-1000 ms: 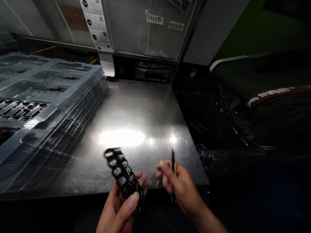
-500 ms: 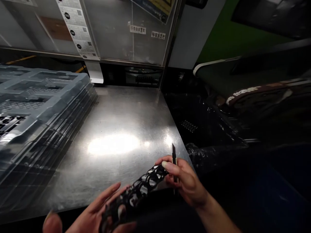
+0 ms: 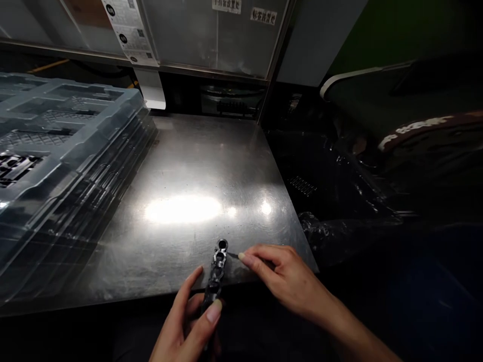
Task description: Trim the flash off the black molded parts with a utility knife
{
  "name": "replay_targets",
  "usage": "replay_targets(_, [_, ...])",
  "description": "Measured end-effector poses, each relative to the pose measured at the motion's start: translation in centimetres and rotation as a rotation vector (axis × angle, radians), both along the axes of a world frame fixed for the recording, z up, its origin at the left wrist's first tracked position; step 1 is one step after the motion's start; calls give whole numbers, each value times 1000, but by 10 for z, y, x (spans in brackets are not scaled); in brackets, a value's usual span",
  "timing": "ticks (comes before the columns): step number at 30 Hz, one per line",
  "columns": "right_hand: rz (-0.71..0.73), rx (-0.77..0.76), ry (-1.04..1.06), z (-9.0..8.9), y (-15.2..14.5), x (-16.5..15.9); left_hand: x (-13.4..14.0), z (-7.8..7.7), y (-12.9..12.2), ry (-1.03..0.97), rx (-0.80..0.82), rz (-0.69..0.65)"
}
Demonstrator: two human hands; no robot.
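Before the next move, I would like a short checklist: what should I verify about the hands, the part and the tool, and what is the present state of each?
1. Black part with a row of round holes gripped in the left hand: ok.
2. Thin dark pointed tool held in the right hand: ok.
3. Visible left fingertips apart from the tool: ok.
4. Tool tip touching the part: cannot tell, too small.
5. Stacked translucent plastic trays apart from both hands: ok.
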State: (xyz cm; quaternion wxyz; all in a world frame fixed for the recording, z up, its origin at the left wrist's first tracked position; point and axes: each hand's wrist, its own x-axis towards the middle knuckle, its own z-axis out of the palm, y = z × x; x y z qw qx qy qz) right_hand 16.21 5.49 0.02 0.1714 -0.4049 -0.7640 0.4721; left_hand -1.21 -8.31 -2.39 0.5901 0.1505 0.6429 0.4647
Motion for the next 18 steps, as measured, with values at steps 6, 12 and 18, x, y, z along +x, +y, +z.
replay_targets(6, [77,133,-143,7,-6,8,-3,-2,-2,69,-59,5])
replay_targets(12, [126,225,-234,6,-5,8,-1,1,-2,121,-59,34])
replay_targets(18, [151,258,-320,9,-5,11,-1,-1,-2,164,-77,-8])
